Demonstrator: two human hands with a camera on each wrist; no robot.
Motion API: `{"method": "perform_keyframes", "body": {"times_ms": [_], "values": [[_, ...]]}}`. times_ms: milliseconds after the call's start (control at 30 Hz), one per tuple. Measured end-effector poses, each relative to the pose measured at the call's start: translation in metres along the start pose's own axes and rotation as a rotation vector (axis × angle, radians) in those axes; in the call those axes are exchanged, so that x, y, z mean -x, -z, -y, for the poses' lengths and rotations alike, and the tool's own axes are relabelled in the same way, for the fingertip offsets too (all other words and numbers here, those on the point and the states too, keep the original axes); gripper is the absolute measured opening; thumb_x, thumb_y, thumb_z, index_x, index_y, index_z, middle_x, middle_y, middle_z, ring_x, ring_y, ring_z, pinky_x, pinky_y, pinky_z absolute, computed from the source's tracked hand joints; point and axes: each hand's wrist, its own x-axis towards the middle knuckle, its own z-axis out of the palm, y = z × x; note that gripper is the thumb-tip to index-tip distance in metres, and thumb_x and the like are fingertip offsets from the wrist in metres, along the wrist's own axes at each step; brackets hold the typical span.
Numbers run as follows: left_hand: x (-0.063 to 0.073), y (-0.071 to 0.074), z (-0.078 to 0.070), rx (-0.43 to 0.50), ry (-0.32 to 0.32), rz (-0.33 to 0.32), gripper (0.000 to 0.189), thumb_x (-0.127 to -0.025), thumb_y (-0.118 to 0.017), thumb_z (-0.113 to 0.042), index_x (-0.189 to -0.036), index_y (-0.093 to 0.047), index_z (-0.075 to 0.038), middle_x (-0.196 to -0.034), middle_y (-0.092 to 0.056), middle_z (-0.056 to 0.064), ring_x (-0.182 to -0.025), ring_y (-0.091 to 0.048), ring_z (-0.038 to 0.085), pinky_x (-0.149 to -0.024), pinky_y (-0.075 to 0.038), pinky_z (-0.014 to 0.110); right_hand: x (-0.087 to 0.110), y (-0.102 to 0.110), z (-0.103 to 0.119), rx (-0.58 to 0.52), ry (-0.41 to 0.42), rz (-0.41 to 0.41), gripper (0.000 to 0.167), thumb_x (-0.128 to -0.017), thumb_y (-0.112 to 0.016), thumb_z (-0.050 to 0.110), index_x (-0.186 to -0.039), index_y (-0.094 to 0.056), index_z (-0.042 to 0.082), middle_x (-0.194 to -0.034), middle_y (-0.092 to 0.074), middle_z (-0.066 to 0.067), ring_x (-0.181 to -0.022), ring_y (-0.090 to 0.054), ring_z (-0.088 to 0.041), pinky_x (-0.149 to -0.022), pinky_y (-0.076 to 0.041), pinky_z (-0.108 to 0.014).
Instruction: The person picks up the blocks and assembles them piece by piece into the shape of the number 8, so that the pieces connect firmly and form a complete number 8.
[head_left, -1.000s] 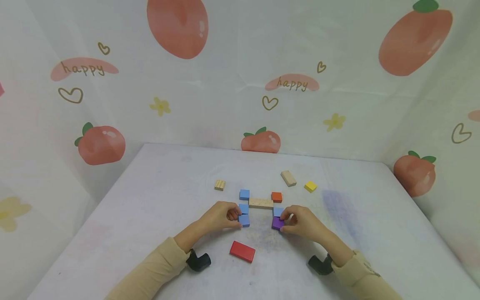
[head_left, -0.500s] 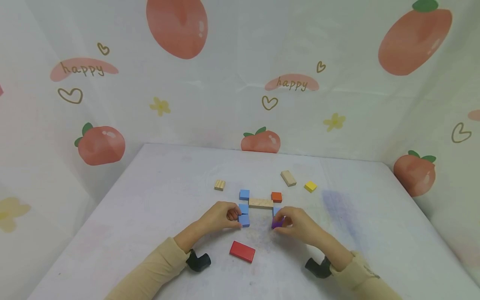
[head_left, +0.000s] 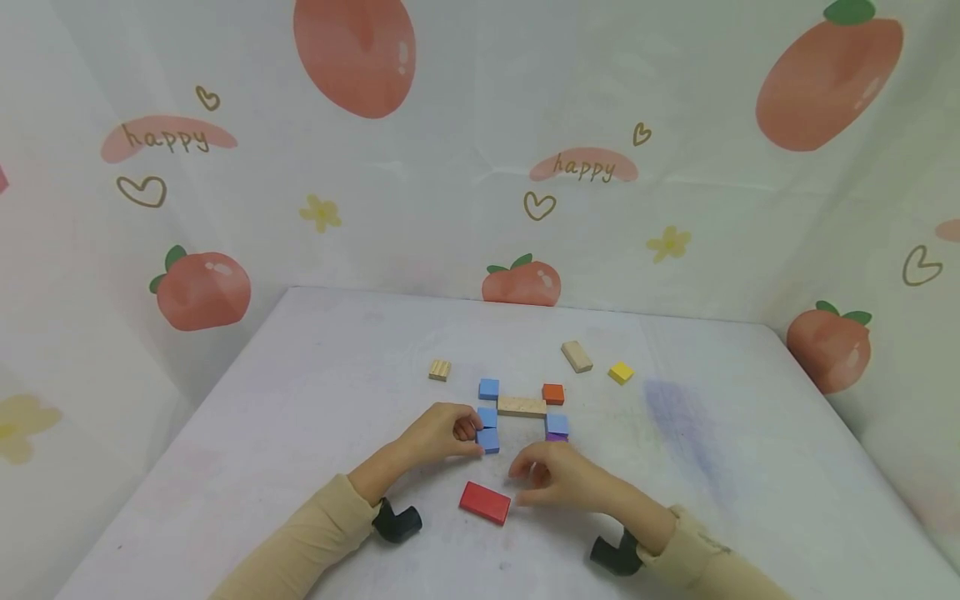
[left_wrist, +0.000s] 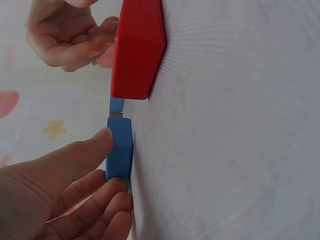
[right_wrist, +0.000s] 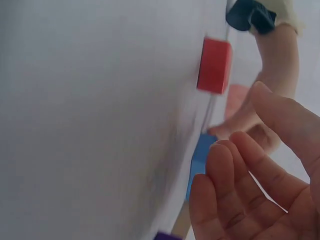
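Observation:
My left hand (head_left: pixel 435 433) pinches the nearest blue block (head_left: pixel 488 442) between thumb and fingers, at the near end of the left row; another blue block (head_left: pixel 487 417) lies right behind it. In the left wrist view, the thumb touches the upper side of that blue block (left_wrist: pixel 119 150). My right hand (head_left: pixel 566 477) hovers with bent, parted fingers just right of the red rectangular block (head_left: pixel 485 503), holding nothing. Behind this hand a purple block (head_left: pixel 557 437), partly hidden, abuts a blue block (head_left: pixel 557 423) in the right row.
A long wooden block (head_left: pixel 522 407) bridges the two rows. Beyond are a blue block (head_left: pixel 489 389) and an orange block (head_left: pixel 553 394). Farther out lie a striped wooden block (head_left: pixel 440 370), a plain wooden block (head_left: pixel 577 357) and a yellow block (head_left: pixel 621 372).
My right hand has let go of the purple block and moved left and nearer to me, beside the red block. My left hand stays at the blue blocks.

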Motion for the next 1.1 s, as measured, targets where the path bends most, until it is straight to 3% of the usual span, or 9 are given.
{"method": "perform_keyframes", "body": {"times_ms": [167, 433, 667, 1100], "values": [[0.0, 0.0, 0.002, 0.011, -0.012, -0.001, 0.027, -0.075, -0.077, -0.014, -0.095, -0.064, -0.001, -0.08, -0.063, 0.002, -0.074, -0.056, 0.008, -0.069, -0.048, 0.017, -0.005, -0.008, 0.008, -0.018, -0.033, 0.048, 0.028, -0.076, -0.077, 0.024, -0.098, -0.068, 0.01, -0.089, -0.066, 0.001, -0.071, -0.053, -0.001, -0.066, -0.047, -0.016], [0.004, 0.003, 0.0, 0.017, -0.086, -0.017, 0.026, -0.077, -0.076, -0.015, -0.093, -0.063, 0.001, -0.076, -0.061, 0.0, -0.07, -0.054, 0.003, -0.068, -0.049, 0.018, -0.009, -0.015, 0.015, -0.02, -0.048, 0.064, 0.03, -0.073, -0.079, 0.026, -0.096, -0.066, 0.011, -0.085, -0.065, 0.004, -0.07, -0.052, 0.0, -0.065, -0.046, -0.015], [0.001, 0.0, 0.001, 0.017, -0.022, -0.003, 0.026, -0.075, -0.077, -0.013, -0.095, -0.064, 0.0, -0.079, -0.064, 0.004, -0.073, -0.056, 0.006, -0.069, -0.049, 0.017, -0.012, -0.021, 0.015, 0.015, -0.063, 0.067, 0.032, -0.071, -0.08, 0.028, -0.095, -0.066, 0.013, -0.081, -0.063, 0.01, -0.067, -0.05, 0.003, -0.063, -0.045, -0.014], [0.0, 0.0, 0.001, 0.002, -0.002, -0.006, 0.026, -0.075, -0.077, -0.013, -0.095, -0.065, -0.002, -0.078, -0.062, 0.001, -0.073, -0.055, 0.007, -0.067, -0.047, 0.016, -0.013, -0.021, 0.017, 0.052, -0.078, 0.065, 0.026, -0.073, -0.079, 0.022, -0.094, -0.067, 0.013, -0.076, -0.06, 0.01, -0.066, -0.048, 0.003, -0.061, -0.043, -0.014]]}}
